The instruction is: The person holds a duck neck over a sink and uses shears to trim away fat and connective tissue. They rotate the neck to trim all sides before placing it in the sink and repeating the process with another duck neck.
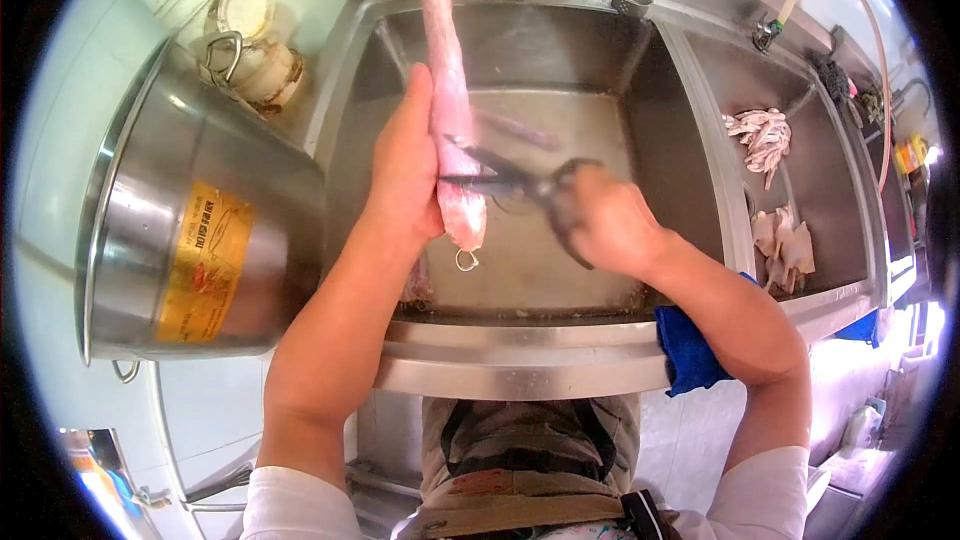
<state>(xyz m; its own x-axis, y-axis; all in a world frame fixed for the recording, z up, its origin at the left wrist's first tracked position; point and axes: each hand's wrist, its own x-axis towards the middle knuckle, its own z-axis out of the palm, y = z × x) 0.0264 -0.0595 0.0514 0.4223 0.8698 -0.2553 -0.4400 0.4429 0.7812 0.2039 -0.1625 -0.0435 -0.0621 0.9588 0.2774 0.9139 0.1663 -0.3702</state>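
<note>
My left hand (pixel 405 160) is wrapped round a long pink piece of raw meat (pixel 448 70), which looks like a poultry neck, over the steel sink (pixel 560 333). The meat stands nearly lengthwise in view, with a small pale ring-like end at the bottom. In my right hand (pixel 615 220), slightly blurred, is a pair of dark scissors (pixel 515 180). Their blades are spread and reach across the lower part of the meat, beside my left palm. Another long piece of meat (pixel 518 130) lies in the basin behind the blades. Part of a darker piece (pixel 418 285) shows under my left wrist.
A tall steel pot (pixel 130 230) with a yellow label stands left of the sink. The right basin holds a pile of pale strips (pixel 763 140) and several flat pieces (pixel 785 248). A blue cloth (pixel 692 355) hangs over the front edge. A hose (pixel 875 20) arches at the upper right.
</note>
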